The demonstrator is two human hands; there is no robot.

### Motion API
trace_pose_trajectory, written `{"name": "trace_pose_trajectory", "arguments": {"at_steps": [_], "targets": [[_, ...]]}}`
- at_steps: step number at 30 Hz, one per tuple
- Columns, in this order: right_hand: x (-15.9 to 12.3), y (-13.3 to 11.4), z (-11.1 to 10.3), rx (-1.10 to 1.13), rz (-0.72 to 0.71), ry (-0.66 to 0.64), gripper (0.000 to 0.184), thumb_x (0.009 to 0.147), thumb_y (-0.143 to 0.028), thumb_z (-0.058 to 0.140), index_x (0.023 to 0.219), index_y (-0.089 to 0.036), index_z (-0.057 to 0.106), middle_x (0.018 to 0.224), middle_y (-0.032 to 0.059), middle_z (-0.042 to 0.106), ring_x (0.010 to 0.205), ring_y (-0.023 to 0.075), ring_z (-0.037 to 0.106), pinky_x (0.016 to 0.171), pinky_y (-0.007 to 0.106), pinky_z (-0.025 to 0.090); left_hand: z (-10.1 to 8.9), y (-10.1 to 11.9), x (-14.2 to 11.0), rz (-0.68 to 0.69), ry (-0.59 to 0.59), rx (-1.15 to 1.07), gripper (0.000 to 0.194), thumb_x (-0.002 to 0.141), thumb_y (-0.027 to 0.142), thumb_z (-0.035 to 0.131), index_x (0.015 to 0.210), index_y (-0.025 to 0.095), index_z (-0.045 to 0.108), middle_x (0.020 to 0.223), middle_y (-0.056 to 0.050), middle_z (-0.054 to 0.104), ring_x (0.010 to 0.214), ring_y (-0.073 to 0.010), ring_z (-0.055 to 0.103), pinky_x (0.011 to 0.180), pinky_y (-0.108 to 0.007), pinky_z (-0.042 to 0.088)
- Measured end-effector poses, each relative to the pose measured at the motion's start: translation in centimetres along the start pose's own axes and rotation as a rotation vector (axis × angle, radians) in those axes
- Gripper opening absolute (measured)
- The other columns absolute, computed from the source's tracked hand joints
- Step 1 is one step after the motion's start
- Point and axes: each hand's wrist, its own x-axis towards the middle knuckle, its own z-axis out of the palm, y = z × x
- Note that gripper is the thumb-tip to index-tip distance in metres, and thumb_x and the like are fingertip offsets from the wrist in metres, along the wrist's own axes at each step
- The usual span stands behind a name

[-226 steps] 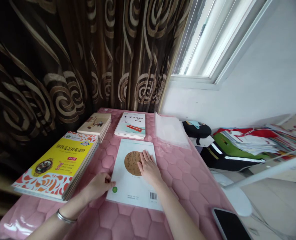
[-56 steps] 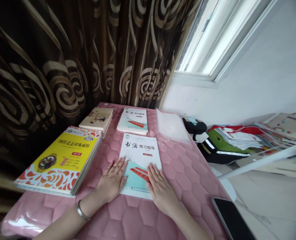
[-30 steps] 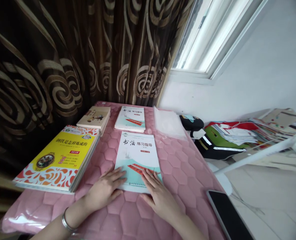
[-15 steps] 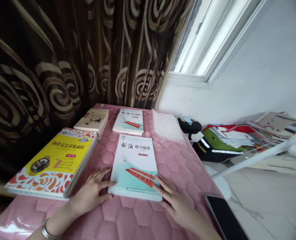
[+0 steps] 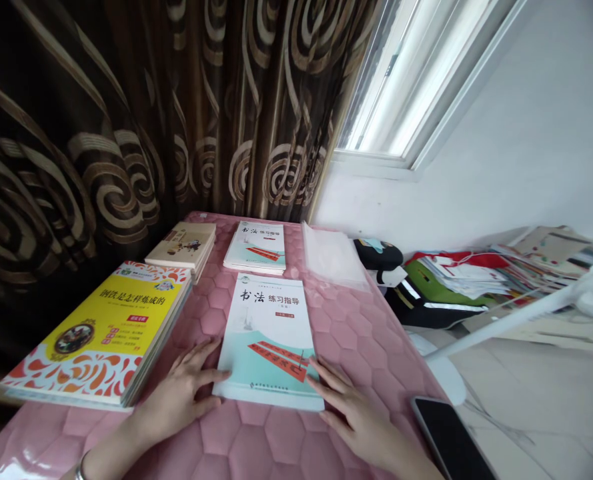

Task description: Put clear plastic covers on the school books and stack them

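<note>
A white and teal calligraphy workbook (image 5: 271, 327) lies flat in front of me on a pink quilted-pattern tabletop (image 5: 256, 437). It seems to top a low stack. My left hand (image 5: 189, 387) rests at its lower left edge, fingers spread, with a fingertip touching the side. At the lower right edge is my right hand (image 5: 349, 407), its fingers stretched out and the tips on the cover's border. Neither hand grasps the workbook. Left of my left hand lies a stack of larger books topped by a yellow book (image 5: 111, 320).
Behind the workbook sit a pile of similar workbooks (image 5: 256, 247) and a pile of small tan books (image 5: 183, 243). A clear plastic sheet (image 5: 333, 257) lies at the back right. A phone (image 5: 451, 437) is at the right edge. Beyond it are a white pole (image 5: 511, 320) and heaped papers (image 5: 469, 273).
The view has shifted slightly, so the books appear a little lower and further left. Both hands stay at the workbook's sides, with almost no other movement.
</note>
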Motion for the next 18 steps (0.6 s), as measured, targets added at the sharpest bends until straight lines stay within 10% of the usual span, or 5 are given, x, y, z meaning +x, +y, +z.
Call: {"name": "trace_pose_trajectory", "arguments": {"at_steps": [18], "targets": [[4.1, -6.8, 2.6, -0.136, 0.020, 0.135, 0.048, 0.084, -0.039, 0.060, 0.127, -0.019, 0.057, 0.148, 0.0115, 0.045, 0.142, 0.0316, 0.030, 0.116, 0.060, 0.022, 2.3, 7.0, 3.4, 0.163, 0.017, 0.053, 0.034, 0.079, 0.023, 0.067, 0.112, 0.025, 0.063, 0.147, -0.008, 0.047, 0.140, -0.0333, 0.035, 0.113, -0.065, 0.022]]}}
